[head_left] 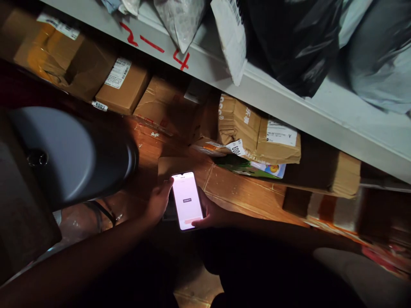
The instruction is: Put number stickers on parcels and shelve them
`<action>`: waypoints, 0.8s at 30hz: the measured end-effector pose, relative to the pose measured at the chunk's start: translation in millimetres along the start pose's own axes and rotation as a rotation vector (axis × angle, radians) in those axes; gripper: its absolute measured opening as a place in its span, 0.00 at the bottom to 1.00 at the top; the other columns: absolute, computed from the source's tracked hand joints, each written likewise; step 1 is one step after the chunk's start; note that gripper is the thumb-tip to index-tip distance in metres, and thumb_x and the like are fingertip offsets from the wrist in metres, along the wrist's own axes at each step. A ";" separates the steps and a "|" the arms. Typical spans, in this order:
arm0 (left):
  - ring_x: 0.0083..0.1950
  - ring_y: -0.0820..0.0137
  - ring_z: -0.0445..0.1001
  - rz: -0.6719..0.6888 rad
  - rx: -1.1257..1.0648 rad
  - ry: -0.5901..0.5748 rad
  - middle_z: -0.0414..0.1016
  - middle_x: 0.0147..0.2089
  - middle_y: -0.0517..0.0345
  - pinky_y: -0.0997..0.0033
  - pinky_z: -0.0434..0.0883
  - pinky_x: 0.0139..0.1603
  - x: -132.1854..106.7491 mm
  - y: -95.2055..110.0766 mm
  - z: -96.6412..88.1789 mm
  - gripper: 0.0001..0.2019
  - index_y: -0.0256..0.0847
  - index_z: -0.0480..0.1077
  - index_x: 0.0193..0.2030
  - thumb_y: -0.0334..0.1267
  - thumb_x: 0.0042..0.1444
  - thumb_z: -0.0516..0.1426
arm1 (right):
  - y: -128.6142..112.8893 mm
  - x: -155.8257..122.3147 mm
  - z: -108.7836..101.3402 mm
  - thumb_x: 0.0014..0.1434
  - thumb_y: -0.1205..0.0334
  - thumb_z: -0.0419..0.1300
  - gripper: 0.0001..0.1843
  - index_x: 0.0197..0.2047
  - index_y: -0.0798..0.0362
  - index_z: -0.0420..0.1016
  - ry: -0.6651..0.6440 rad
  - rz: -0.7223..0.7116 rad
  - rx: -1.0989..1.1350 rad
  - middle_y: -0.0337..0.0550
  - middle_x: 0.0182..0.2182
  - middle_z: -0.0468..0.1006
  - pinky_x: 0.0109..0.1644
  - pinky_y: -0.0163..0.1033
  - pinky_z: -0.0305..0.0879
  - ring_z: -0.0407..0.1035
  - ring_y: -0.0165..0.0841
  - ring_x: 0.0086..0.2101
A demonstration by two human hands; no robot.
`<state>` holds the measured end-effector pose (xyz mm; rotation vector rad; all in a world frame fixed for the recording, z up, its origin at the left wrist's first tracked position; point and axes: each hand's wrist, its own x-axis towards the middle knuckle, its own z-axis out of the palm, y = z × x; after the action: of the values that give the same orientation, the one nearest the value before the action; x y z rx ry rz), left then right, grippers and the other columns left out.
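Observation:
A smartphone (187, 192) with a bright, mostly white screen is held between both hands. On its left edge my left hand (159, 202) is closed, with the thumb at the upper corner. My right hand (212, 214) wraps the lower right side, its thumb lying over a pinkish button near the bottom of the screen. A small dark message box shows mid-screen, too small to read. The fingers behind the phone are hidden. Under it, in shadow, something flat and brown like a cardboard box (166, 166) partly shows.
Cardboard boxes with labels, such as a torn carton (244, 122), line the floor beneath a white shelf (205, 70) marked "2-4" in red. Bagged parcels (282, 42) overhang the shelf edge. A grey rounded plastic object (61, 149) stands at left, near clear plastic wrapping (80, 224).

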<state>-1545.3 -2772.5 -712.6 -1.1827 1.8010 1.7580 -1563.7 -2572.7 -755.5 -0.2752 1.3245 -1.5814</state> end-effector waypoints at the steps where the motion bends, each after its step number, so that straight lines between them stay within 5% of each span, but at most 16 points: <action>1: 0.38 0.60 0.79 -0.045 0.017 0.002 0.81 0.32 0.53 0.66 0.71 0.42 -0.5 1.7 0.0 0.20 0.39 0.75 0.27 0.56 0.54 0.57 | 1.3 -0.2 0.6 0.43 0.53 0.75 0.61 0.71 0.44 0.41 -0.001 -0.001 0.001 0.54 0.67 0.57 0.68 0.62 0.48 0.54 0.50 0.65; 6: 0.41 0.58 0.78 -0.044 -0.070 -0.044 0.82 0.37 0.51 0.62 0.70 0.47 -3.9 2.9 1.6 0.23 0.38 0.77 0.34 0.58 0.54 0.55 | 6.9 -1.2 2.1 0.43 0.53 0.75 0.62 0.71 0.44 0.40 0.001 -0.005 -0.008 0.54 0.66 0.59 0.67 0.63 0.49 0.55 0.51 0.64; 12: 0.36 0.59 0.78 0.006 -0.136 -0.101 0.79 0.31 0.53 0.62 0.72 0.40 -4.6 -6.3 7.0 0.18 0.38 0.72 0.30 0.53 0.50 0.55 | 11.5 -0.1 4.1 0.43 0.54 0.75 0.61 0.71 0.43 0.40 -0.003 -0.020 0.043 0.54 0.66 0.59 0.67 0.62 0.52 0.56 0.49 0.64; 18: 0.42 0.58 0.79 0.113 0.106 -0.100 0.80 0.43 0.47 0.62 0.73 0.41 -1.8 -12.2 18.2 0.24 0.37 0.70 0.47 0.53 0.50 0.63 | 12.2 -1.3 8.5 0.43 0.57 0.75 0.62 0.71 0.43 0.39 0.004 0.031 0.085 0.54 0.62 0.65 0.62 0.62 0.61 0.63 0.51 0.60; 21: 0.43 0.57 0.79 0.148 0.168 -0.053 0.79 0.45 0.45 0.61 0.73 0.43 -0.4 -11.5 22.1 0.25 0.39 0.70 0.47 0.54 0.50 0.63 | 12.4 -2.2 9.5 0.44 0.58 0.75 0.61 0.71 0.42 0.39 0.021 0.041 0.101 0.53 0.62 0.65 0.63 0.62 0.61 0.63 0.50 0.60; 24: 0.40 0.58 0.79 0.090 0.094 -0.123 0.80 0.41 0.48 0.63 0.73 0.39 -0.2 -8.2 21.0 0.21 0.40 0.71 0.44 0.56 0.55 0.57 | 14.9 -2.1 8.3 0.43 0.57 0.76 0.61 0.70 0.43 0.41 0.032 0.045 0.092 0.53 0.61 0.66 0.63 0.62 0.60 0.63 0.50 0.60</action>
<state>-1545.2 -2751.6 -721.1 -0.9498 1.8674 1.7338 -1548.8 -2574.4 -764.1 -0.1632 1.2697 -1.6092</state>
